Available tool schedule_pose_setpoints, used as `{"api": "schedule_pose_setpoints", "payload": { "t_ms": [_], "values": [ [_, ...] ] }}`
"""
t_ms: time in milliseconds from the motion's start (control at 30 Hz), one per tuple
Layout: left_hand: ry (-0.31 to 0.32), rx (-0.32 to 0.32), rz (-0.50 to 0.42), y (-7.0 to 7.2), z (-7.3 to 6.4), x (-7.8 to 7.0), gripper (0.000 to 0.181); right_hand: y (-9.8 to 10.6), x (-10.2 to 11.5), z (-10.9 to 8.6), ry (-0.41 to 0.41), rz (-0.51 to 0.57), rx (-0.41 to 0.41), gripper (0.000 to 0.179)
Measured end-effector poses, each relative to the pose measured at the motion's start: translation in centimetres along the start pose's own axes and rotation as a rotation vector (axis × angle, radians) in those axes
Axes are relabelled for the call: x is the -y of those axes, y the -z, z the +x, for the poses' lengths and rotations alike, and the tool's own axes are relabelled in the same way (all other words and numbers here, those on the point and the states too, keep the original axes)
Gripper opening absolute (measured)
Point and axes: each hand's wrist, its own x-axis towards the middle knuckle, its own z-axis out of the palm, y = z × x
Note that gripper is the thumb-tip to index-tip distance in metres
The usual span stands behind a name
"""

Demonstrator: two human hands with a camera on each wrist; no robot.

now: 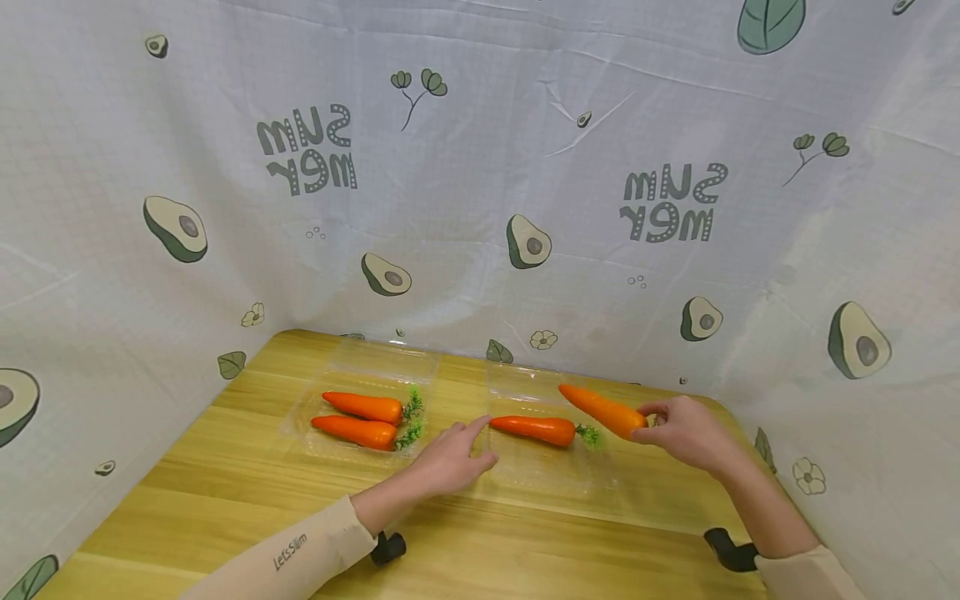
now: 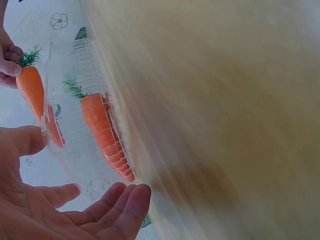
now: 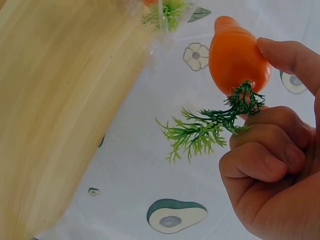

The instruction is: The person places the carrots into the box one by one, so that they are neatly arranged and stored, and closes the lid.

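My right hand pinches an orange carrot by its thick end, holding it raised with the tip pointing up and left. Green fronds hang from that end in the right wrist view. Below and left of it, a second carrot lies in a clear plastic container with its lid folded back. My left hand reaches to that container's left side, fingers extended near the carrot's tip. In the left wrist view the left hand has its fingers spread beside the clear wall; whether they touch it I cannot tell.
On the left, another clear container holds two carrots side by side, leafy ends to the right. The wooden table meets a white printed cloth at the back and sides.
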Motion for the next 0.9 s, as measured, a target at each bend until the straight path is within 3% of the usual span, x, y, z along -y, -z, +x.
{"api": "schedule_pose_setpoints", "payload": {
  "t_ms": [900],
  "values": [
    [0.007, -0.001, -0.012, -0.1, 0.0, 0.0, 0.065, -1.0, 2.8, 0.9, 0.115, -0.021, 0.106, 0.043]
  ]
}}
